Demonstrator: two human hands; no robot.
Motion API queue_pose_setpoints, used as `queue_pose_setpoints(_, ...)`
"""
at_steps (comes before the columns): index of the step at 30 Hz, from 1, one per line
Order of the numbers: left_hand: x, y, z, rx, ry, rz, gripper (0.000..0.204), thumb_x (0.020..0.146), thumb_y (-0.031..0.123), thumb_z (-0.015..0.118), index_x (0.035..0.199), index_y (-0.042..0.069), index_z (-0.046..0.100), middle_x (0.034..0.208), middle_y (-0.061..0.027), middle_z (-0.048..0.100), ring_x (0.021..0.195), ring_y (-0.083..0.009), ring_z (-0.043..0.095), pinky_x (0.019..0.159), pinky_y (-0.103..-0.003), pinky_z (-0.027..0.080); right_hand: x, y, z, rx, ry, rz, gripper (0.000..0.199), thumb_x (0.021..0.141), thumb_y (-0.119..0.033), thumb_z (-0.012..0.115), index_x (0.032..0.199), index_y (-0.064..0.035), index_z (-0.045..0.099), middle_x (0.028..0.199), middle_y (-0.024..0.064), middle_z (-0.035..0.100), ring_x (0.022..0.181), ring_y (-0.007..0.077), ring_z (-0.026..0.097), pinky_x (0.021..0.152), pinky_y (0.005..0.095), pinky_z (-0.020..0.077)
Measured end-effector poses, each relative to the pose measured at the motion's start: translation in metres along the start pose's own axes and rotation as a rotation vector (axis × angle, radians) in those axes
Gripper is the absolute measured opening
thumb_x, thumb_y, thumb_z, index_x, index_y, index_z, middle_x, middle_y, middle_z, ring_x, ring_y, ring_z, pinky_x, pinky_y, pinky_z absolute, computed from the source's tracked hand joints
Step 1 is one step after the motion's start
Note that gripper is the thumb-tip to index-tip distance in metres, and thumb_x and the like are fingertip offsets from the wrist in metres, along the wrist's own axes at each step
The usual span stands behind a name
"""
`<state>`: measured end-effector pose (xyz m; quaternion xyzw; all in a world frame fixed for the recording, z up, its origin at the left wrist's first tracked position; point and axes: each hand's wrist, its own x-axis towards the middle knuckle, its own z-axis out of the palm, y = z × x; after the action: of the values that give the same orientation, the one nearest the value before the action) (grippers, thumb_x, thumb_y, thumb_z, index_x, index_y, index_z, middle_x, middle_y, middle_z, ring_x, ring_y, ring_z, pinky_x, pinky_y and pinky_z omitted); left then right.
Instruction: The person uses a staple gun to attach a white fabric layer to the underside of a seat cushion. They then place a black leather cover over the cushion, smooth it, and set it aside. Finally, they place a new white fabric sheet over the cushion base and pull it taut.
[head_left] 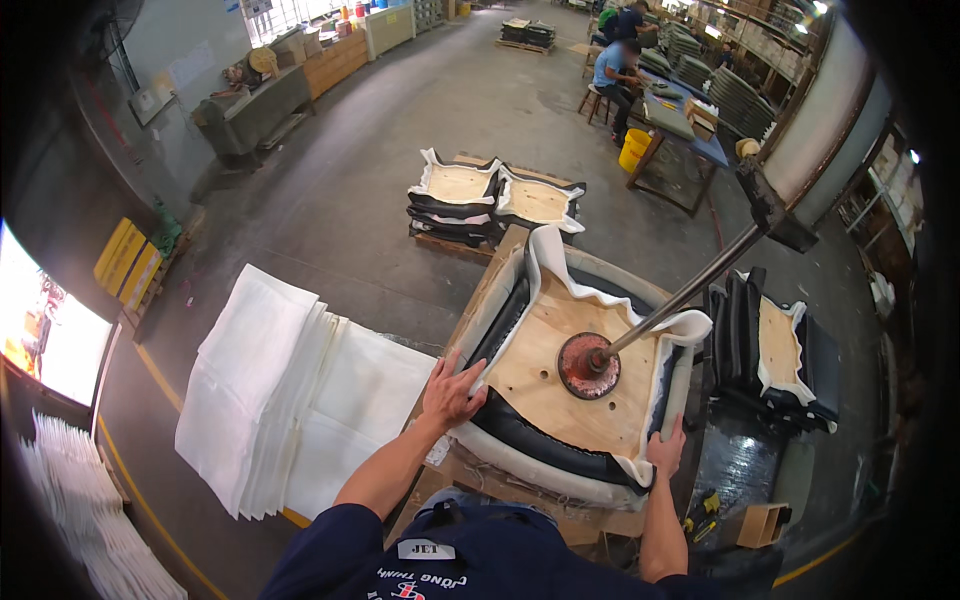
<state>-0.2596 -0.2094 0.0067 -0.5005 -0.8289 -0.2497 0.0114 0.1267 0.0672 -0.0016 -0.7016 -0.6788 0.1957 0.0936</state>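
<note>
A seat cushion lies upside down before me in a padded grey-white ring-shaped mould point(504, 470). Its plywood base point(532, 400) faces up, with black upholstery point(550, 442) and a loose white fabric edge point(547, 255) around it. A round red press plate point(577, 366) on a slanted metal rod point(690, 287) bears on the wood. My left hand point(452, 393) rests on the mould's left side with its fingers spread. At the lower right corner, my right hand point(666, 450) lies along the mould's outer side, fingers stretched out and partly hidden.
White sheets point(262, 380) are stacked at the left. Upholstered seats stand on a pallet ahead point(455, 185) and in a pile at right point(782, 340). Yellow-handled tools point(704, 515) lie near a small wooden box point(762, 525). A co-worker point(615, 75) sits by a blue table point(705, 145).
</note>
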Motion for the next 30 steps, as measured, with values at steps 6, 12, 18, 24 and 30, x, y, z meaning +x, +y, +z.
queue_pose_setpoints(6, -0.001, -0.01, 0.002, -0.07, 0.018, 0.073, 0.052, 0.09, 0.034, 0.062, 0.138, 0.015, 0.06, 0.121, -0.0084, 0.073, 0.134, -0.0297, 0.054, 0.118, -0.053, 0.029, 0.004, 0.003, 0.006, -0.009, 0.023, -0.003, 0.078, 0.085, -0.028, 0.059, 0.158, -0.0316, 0.031, 0.152, 0.0115, 0.044, 0.127, 0.0391, 0.056, 0.101, 0.0537, 0.0477)
queue_pose_setpoints(12, -0.004, -0.004, 0.005, -0.098, 0.011, 0.017, 0.049, 0.09, 0.032, 0.063, 0.135, 0.015, 0.063, 0.119, -0.0111, 0.073, 0.124, -0.0265, 0.062, 0.117, -0.053, 0.031, 0.004, -0.002, 0.0, -0.007, -0.006, 0.016, 0.079, 0.085, -0.028, 0.059, 0.159, -0.0326, 0.031, 0.151, 0.0109, 0.045, 0.127, 0.039, 0.056, 0.102, 0.0538, 0.0471)
queue_pose_setpoints(18, -0.01, 0.001, 0.007, -0.089, 0.03, -0.017, 0.046, 0.089, 0.031, 0.063, 0.133, 0.014, 0.064, 0.123, -0.0111, 0.071, 0.124, -0.0264, 0.062, 0.118, -0.051, 0.031, 0.009, -0.001, -0.005, 0.021, -0.001, -0.019, 0.076, 0.085, -0.027, 0.059, 0.157, -0.0284, 0.035, 0.149, 0.0134, 0.047, 0.127, 0.0399, 0.056, 0.101, 0.0539, 0.0481)
queue_pose_setpoints(24, -0.014, 0.012, 0.006, -0.09, 0.028, -0.044, 0.043, 0.089, 0.026, 0.063, 0.13, 0.013, 0.066, 0.125, -0.0095, 0.071, 0.124, -0.0268, 0.062, 0.117, -0.051, 0.031, 0.016, 0.006, -0.01, 0.114, -0.031, -0.063, 0.076, 0.084, -0.027, 0.061, 0.156, -0.0243, 0.037, 0.148, 0.0173, 0.047, 0.131, 0.0405, 0.052, 0.104, 0.0549, 0.0456)
queue_pose_setpoints(30, -0.015, 0.026, 0.009, -0.006, 0.009, -0.109, 0.04, 0.088, 0.024, 0.064, 0.125, 0.01, 0.068, 0.117, -0.0132, 0.072, 0.117, -0.0307, 0.064, 0.116, -0.052, 0.031, 0.034, 0.02, -0.007, 0.374, -0.071, -0.128, 0.077, 0.09, -0.031, 0.066, 0.159, -0.0225, 0.033, 0.15, 0.0179, 0.049, 0.135, 0.037, 0.05, 0.107, 0.0465, 0.0438)
